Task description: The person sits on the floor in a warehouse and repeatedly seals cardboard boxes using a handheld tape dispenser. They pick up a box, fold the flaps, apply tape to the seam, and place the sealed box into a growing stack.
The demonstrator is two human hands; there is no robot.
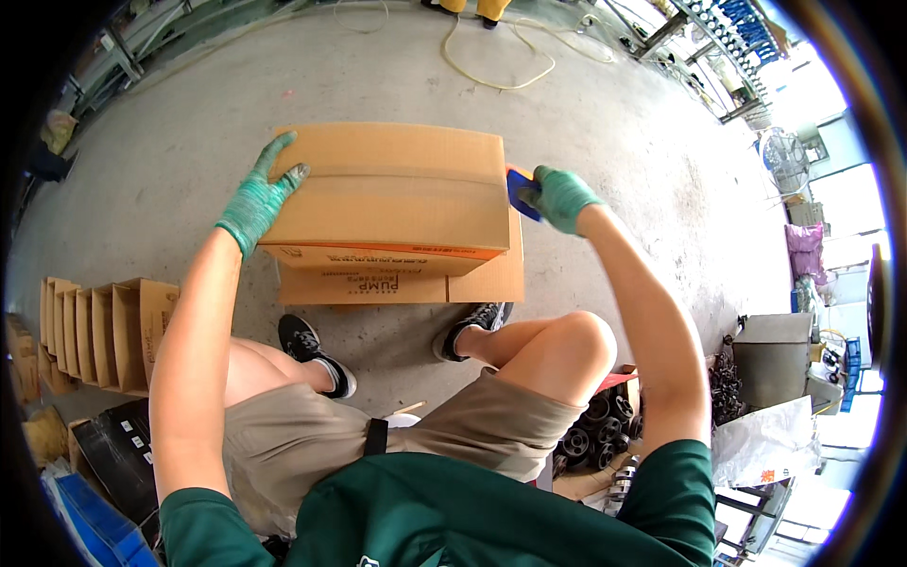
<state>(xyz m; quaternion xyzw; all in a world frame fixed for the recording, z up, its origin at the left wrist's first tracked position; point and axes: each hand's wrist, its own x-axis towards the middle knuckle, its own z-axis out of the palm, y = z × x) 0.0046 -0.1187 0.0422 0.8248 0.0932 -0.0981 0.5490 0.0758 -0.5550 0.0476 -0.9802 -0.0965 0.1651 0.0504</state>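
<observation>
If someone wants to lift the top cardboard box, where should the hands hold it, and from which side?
Probably by its two short ends, one hand from each side. The top cardboard box lies flat and wide on a lower box, with closed flaps and no handles showing. The left hand already rests on the left end; the right hand, holding a blue tool, is at the right end.

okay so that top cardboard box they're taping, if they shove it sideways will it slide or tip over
The top cardboard box would probably slide, not tip: it looks wide and low, resting flat on the lower box. Its smooth cardboard likely gives little friction. The left hand steadies it while the right hand holds a blue tape dispenser.
</observation>
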